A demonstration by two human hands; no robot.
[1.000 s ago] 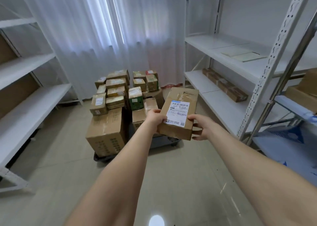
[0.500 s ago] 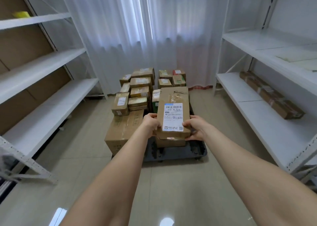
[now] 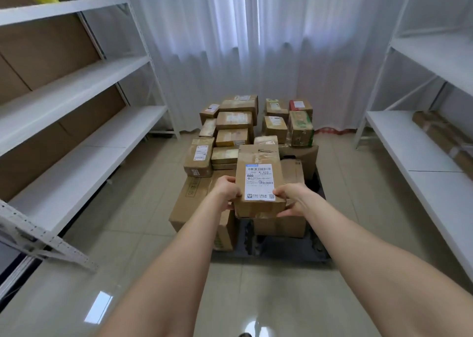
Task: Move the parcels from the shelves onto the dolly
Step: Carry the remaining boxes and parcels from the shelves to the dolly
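While both arms reach forward, the person holds one brown parcel (image 3: 258, 180) label-up over the near end of the dolly (image 3: 284, 247). Contact with the box beneath: cannot tell. Left hand (image 3: 226, 192) grips its left edge, fingers curled. Right hand (image 3: 291, 198) grips the right corner, thumb on the label. Stacked parcels (image 3: 231, 134) crowd the dolly behind. A long carton (image 3: 445, 137) lies on the right shelf (image 3: 399, 142).

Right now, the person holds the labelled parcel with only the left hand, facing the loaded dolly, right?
Not quite: both hands hold it. The left hand grips the left edge of the parcel and the right hand grips its right edge, as the head view shows. The rest stands: the loaded dolly lies ahead.
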